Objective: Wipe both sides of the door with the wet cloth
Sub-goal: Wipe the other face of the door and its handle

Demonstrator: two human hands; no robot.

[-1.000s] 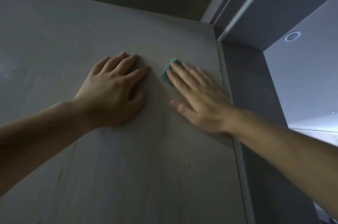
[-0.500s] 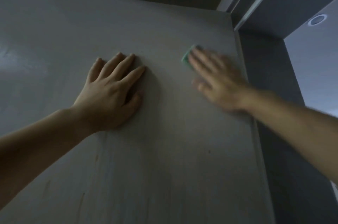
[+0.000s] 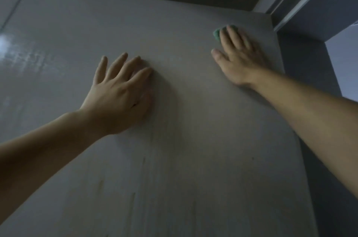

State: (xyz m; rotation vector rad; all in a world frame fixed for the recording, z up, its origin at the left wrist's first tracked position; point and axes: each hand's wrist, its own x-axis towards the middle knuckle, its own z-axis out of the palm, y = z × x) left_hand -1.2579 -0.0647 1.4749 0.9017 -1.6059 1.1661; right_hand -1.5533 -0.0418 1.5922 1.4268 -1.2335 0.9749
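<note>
Up near the top right corner of the door (image 3: 193, 159), the green cloth (image 3: 216, 33) lies flat against the panel under the right hand (image 3: 240, 58), with only a bit of it peeking out at the hand's far end. That grip is apart: the fingers are straight and laid over the cloth, pressing it to the door rather than curling round it. The left hand (image 3: 118, 93) is spread flat on the bare panel nearer the middle, well apart from the cloth. Its grip is also apart and holds nothing; I'd say it steadies the door.

The cloth looks small, soft and light. Being wet, it should cling and slide easily under a flat palm, so pressing over its middle seems the way to hold it; a loose corner could fold under or slip out. The door looks stiff and smooth, and might swing if pushed hard. Faint streaks (image 3: 143, 161) show lower down the panel.
</note>
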